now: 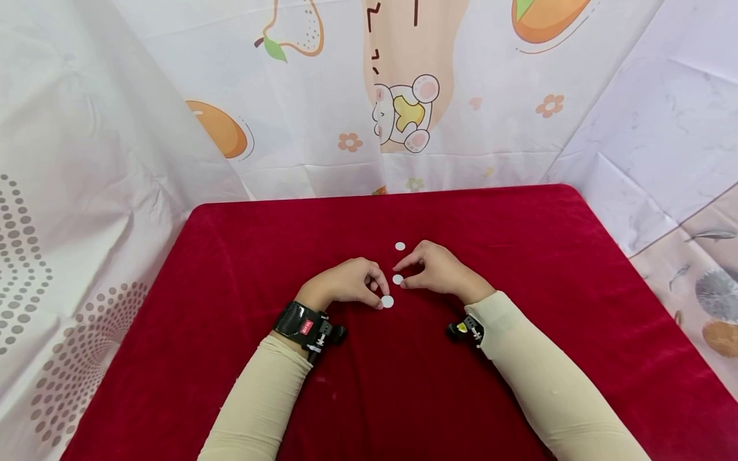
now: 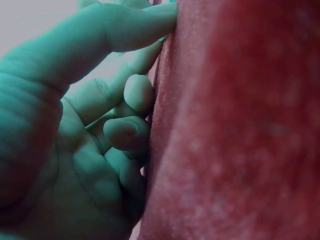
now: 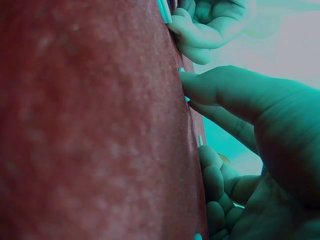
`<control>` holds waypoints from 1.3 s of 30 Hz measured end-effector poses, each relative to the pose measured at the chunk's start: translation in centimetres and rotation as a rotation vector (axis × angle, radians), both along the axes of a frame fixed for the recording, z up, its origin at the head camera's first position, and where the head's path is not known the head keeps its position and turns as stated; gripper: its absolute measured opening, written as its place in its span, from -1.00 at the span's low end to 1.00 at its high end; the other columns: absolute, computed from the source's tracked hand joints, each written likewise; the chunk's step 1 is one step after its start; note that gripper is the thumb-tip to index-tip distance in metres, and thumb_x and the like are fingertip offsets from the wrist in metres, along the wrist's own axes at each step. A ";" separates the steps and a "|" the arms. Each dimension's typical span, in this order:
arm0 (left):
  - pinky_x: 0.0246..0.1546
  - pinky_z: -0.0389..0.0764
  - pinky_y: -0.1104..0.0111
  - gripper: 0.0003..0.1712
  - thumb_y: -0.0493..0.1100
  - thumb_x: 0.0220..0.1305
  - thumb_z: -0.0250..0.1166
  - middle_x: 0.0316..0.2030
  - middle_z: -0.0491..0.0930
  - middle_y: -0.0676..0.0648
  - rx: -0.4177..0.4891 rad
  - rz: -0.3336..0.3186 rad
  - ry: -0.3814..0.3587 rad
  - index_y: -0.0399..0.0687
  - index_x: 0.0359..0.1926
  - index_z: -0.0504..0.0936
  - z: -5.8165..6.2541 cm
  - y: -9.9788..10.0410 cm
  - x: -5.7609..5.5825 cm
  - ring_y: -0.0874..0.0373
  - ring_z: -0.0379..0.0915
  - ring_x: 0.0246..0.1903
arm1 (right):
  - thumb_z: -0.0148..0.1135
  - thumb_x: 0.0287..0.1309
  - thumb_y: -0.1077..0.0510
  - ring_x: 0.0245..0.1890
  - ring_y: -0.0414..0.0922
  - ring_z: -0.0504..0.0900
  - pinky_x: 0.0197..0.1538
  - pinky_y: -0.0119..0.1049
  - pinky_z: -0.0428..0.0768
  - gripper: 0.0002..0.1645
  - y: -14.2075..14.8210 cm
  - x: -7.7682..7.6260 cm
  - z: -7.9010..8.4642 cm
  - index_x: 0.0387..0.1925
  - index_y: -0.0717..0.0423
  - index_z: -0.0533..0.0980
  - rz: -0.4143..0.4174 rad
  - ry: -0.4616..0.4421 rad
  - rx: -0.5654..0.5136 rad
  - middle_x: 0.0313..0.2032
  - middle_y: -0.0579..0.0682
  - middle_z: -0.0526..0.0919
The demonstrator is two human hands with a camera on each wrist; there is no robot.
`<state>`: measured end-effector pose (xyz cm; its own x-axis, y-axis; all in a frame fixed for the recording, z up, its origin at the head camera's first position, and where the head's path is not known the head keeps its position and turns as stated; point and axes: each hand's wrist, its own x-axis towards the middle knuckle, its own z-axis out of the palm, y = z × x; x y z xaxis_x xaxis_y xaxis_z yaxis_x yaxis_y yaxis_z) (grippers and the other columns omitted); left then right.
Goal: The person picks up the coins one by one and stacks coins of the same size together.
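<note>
Three small flat white discs lie on the red cloth. My left hand [image 1: 350,282] has its thumb and index finger at the edge of the nearest disc [image 1: 387,301], pinching it close to the cloth. Around the middle disc [image 1: 398,279] the thumb and index finger of my right hand [image 1: 441,270] hold its edges. The far disc [image 1: 400,246] lies apart, just beyond the right index finger. From the right wrist, the left hand's disc [image 3: 164,11] looks slightly raised edge-on. In the left wrist view the thumb [image 2: 145,25] hides most of the disc; other fingers curl inward.
Red velvet-like cloth [image 1: 259,243] covers the table, with white printed curtains [image 1: 311,115] behind and at both sides. Small pale edges [image 3: 201,141] show by the right fingers in the right wrist view. A strapped camera [image 1: 308,326] sits on the left wrist.
</note>
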<state>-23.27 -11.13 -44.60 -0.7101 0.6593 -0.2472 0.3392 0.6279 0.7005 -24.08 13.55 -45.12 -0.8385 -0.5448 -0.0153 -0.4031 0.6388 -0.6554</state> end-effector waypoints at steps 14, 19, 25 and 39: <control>-0.26 0.50 0.37 -0.81 -0.20 0.07 0.58 -0.40 0.55 0.04 -0.005 0.009 -0.014 0.19 -0.30 0.81 -0.1 0.0 0.0 0.17 0.45 -0.30 | 0.58 0.06 0.12 -0.14 -0.15 0.48 -0.10 -0.20 0.51 -0.72 0.0 0.1 -0.1 -0.15 -0.21 0.82 0.011 0.023 0.001 -0.18 -0.10 0.63; -0.28 0.50 0.38 -0.81 -0.19 0.07 0.58 -0.40 0.55 0.04 -0.003 0.004 -0.006 0.20 -0.30 0.81 -0.2 0.0 -0.1 0.18 0.45 -0.31 | 0.59 0.05 0.12 -0.15 -0.16 0.49 -0.10 -0.20 0.52 -0.73 0.0 0.1 0.0 -0.17 -0.23 0.82 0.011 0.036 0.009 -0.19 -0.11 0.63; -0.30 0.49 0.39 -0.82 -0.20 0.07 0.58 -0.41 0.55 0.04 0.005 0.003 -0.007 0.18 -0.30 0.81 -0.1 0.0 -0.1 0.18 0.45 -0.33 | 0.59 0.05 0.10 -0.16 -0.18 0.50 -0.10 -0.22 0.52 -0.75 -0.1 0.1 0.0 -0.18 -0.22 0.82 0.026 0.070 0.023 -0.22 -0.13 0.65; -0.29 0.50 0.38 -0.82 -0.20 0.09 0.57 -0.37 0.56 0.02 0.016 0.000 -0.020 0.17 -0.28 0.82 0.0 -0.1 0.1 0.16 0.46 -0.30 | 0.58 0.06 0.08 -0.17 -0.19 0.51 -0.09 -0.23 0.54 -0.78 0.1 0.1 0.1 -0.20 -0.22 0.83 0.023 0.080 0.032 -0.21 -0.14 0.65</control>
